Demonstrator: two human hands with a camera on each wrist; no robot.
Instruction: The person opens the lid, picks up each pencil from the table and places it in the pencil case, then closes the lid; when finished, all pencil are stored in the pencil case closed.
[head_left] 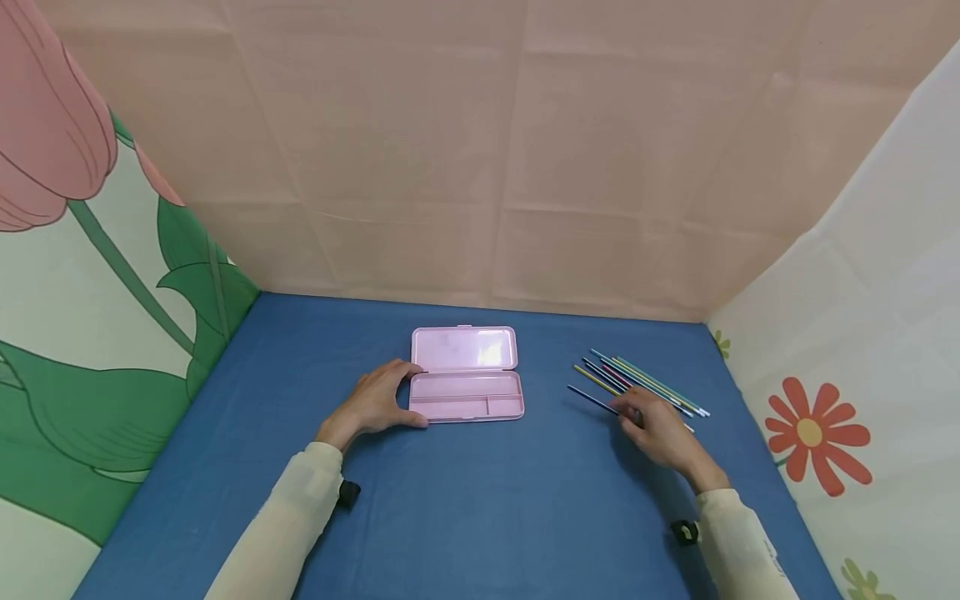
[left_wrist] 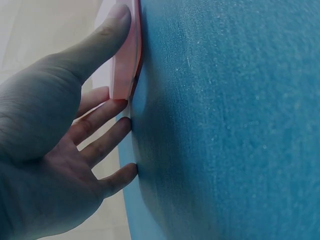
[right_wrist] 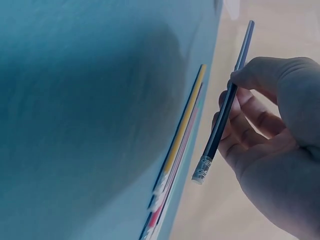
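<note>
Above blue cloth (head_left: 480,517), the right hand (head_left: 662,429) pinches a slender eraser-tipped pencil (right_wrist: 219,121), bare end angled far-left; the left hand (head_left: 377,398), fingers spread, touches a glossy, rectangular pink pencil case (head_left: 461,385).

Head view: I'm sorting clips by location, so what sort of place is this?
Probably a staged tabletop setting: a blue table surface, a plain beige backdrop and flower-printed side panels.

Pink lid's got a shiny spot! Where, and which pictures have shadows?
Head view: white glare on the right of the pink lid, soft shadow beside the right grip; left wrist view: dim left grip, shadow beside it; right wrist view: broad shadow across the blue surface.
</note>
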